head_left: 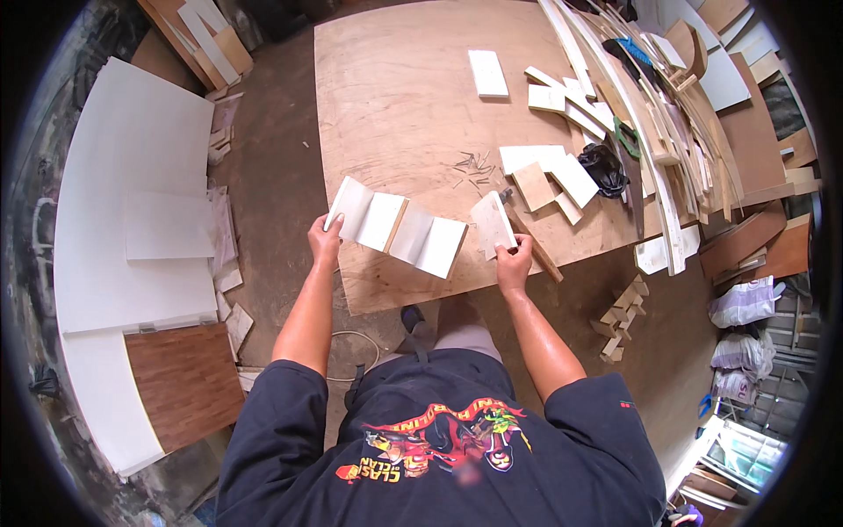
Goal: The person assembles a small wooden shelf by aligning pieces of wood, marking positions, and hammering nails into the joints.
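My left hand grips the left end of a stepped assembly of white boards, joined in a zigzag with pale bare wood edges. It is held over the near edge of a plywood table. My right hand is closed on a small white board, which stands tilted a little apart from the assembly's right end. Beside that board lies a hammer, its handle partly behind my right hand. A scatter of nails lies on the tabletop beyond both pieces.
Small white and bare boards, a black plastic bag and a green-handled tool lie on the table's right. Long wood strips pile along that side. A similar stepped piece is on the floor; large white panels stand left.
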The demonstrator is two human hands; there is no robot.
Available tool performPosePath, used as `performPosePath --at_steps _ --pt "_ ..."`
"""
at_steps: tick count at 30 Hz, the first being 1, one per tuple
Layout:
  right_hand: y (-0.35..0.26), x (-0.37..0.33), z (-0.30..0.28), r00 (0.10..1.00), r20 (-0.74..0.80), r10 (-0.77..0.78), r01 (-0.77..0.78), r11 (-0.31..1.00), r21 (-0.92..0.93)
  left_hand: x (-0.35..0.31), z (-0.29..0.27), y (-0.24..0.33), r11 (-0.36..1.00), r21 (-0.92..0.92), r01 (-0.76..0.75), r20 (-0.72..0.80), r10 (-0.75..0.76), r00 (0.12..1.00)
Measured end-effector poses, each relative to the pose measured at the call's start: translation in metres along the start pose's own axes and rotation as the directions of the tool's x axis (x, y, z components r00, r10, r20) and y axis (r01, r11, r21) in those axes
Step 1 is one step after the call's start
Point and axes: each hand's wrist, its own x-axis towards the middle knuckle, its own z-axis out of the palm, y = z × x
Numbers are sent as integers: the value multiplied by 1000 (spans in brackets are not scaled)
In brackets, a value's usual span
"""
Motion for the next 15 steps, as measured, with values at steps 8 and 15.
performPosePath --at_steps 8,15 --pt "4 5 0 1000 -27 -15 15 1000 11 13 -4 -43 998 43 54 -37 -52 998" --pt "23 5 -6 999 -9 45 -44 997 66 9 -7 -46 1000 -11 3 -64 -4 998"
